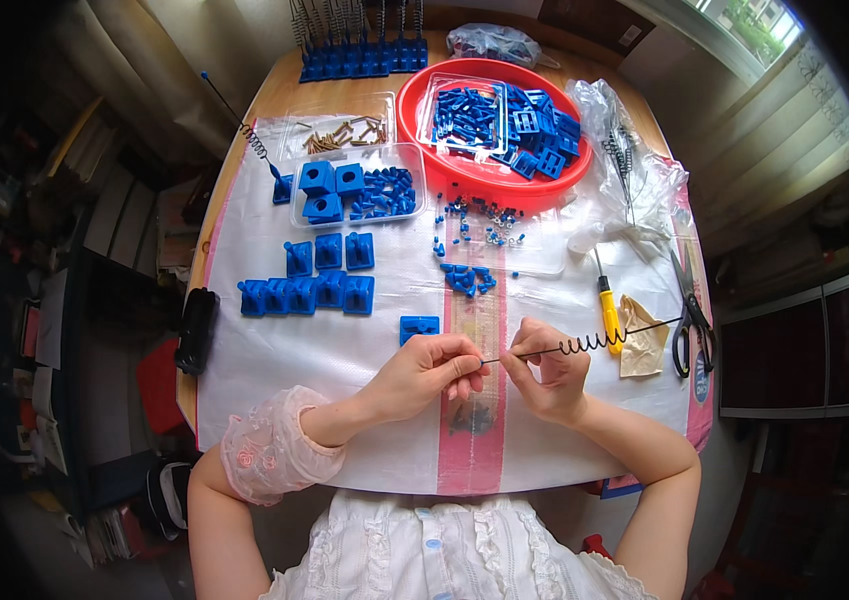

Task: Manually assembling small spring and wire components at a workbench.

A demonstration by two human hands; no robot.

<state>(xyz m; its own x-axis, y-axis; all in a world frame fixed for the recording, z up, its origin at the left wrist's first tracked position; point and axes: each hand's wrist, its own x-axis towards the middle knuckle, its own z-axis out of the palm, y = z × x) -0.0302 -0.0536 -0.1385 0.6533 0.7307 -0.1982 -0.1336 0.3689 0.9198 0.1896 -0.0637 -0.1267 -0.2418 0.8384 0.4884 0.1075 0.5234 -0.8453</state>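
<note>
Between my two hands a thin black spring rod (589, 344) runs sideways, its coiled part sticking out to the right. My right hand (550, 375) pinches the straight part with thumb and forefinger. At the rod's left end my left hand (414, 372) is closed, thumb against fingers, over the tip. A tiny blue bit seems to show there, but the fingertips hide most of it. Just beyond the left hand lies a blue plastic base (419, 328). Several small blue plugs (468, 279) are scattered farther off.
More blue bases (330, 291) stand at left, near a clear box (407, 211) of blue parts. Behind are brass pins (347, 134), a red basin (412, 131) and finished spring stands (364, 60). At right lie a yellow screwdriver (609, 310), scissors (692, 318) and a plastic bag (589, 235).
</note>
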